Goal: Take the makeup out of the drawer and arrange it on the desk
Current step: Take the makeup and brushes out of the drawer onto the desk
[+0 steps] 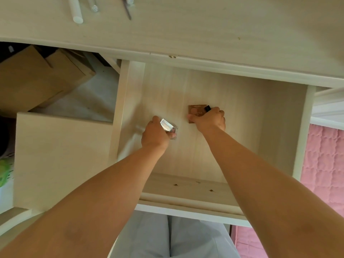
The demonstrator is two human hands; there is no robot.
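Observation:
The pale wooden drawer [301, 138] is pulled out below the desk top [204, 30]. Inside it, my left hand [155, 135] grips a small clear plastic makeup case [168, 126] with a pinkish part at its lower end. My right hand [209, 119] holds a flat brown square compact [195, 109] lying on the drawer floor, and a small black-capped item [207, 108] sticks out above its fingers. On the desk at the top left lie a white tube [75, 10], a silvery tube [94, 6] and a thin dark stick [126, 9].
Cardboard boxes [41, 77] sit under the desk at the left, beside a pale cabinet top [61, 155]. A pink quilted cover [323, 164] lies at the right. My grey trousers [171, 237] show below the drawer front.

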